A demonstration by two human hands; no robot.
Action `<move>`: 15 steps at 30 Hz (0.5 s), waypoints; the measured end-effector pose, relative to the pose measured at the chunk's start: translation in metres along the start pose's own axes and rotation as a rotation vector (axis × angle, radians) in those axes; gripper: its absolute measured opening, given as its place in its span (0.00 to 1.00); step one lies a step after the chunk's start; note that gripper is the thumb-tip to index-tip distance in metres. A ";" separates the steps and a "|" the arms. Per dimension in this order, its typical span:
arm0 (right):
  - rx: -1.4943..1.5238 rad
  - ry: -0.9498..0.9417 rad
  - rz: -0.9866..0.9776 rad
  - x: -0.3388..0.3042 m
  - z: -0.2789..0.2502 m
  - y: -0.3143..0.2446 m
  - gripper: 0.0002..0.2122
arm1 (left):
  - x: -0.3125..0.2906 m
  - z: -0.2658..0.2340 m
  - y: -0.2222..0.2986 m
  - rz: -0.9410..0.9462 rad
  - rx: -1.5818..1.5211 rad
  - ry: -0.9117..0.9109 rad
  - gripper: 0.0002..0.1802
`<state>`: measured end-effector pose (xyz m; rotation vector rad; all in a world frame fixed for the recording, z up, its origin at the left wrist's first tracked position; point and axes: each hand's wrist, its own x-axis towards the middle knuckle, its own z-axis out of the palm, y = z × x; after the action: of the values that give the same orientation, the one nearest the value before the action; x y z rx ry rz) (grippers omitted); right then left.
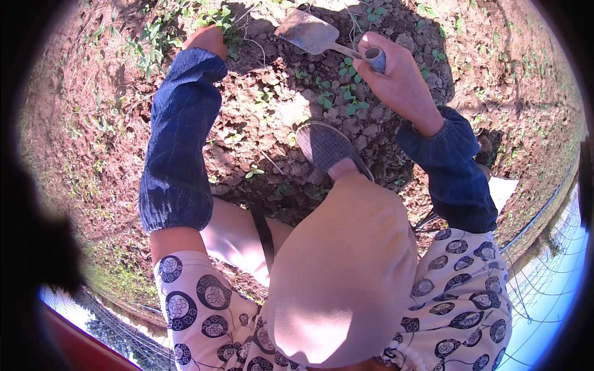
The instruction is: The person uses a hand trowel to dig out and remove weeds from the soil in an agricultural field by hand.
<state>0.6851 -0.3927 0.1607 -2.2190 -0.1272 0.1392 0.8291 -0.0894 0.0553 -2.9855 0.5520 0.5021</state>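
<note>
My right hand [396, 77] is closed around the pale blue handle [374, 59] of a small hand trowel. The trowel's flat, soil-marked metal blade [307, 32] points to the left, over the shaded soil. Farther left, my left hand [207, 41] is down at the ground beside a clump of green weeds [218, 20]. Its fingers look curled in, and leaves and shadow hide what they hold, if anything. Small broad-leaved seedlings [351, 93] grow below the trowel.
Dry, cloddy brown soil [371, 133] surrounds my dark shoe [328, 145]. More green plants [148, 55] stand to the left of my left hand. Small seedlings dot the ground at the right. A wire mesh fence [544, 278] runs along the lower right.
</note>
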 end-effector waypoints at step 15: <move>0.110 -0.042 0.154 0.000 0.008 -0.016 0.06 | -0.038 0.020 0.006 -0.130 -0.027 0.041 0.20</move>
<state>0.6834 -0.3772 0.1686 -2.1154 0.0279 0.2706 0.7876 -0.0795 0.0484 -3.0372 0.3529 0.4430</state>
